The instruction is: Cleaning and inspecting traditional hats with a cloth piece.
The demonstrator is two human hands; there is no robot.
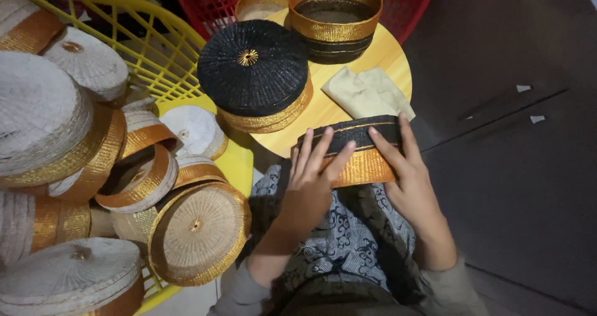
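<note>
Both hands on a flattened black-and-gold woven cap lying on the lap at the near edge of the round table. Left hand fingers spread flat on it, pressing; right hand fingers extended along its right end, thumb hidden, so pressing not gripping. On the table: black cap, upturned cap, folded cloth. Yellow basket of white caps at left.
</note>
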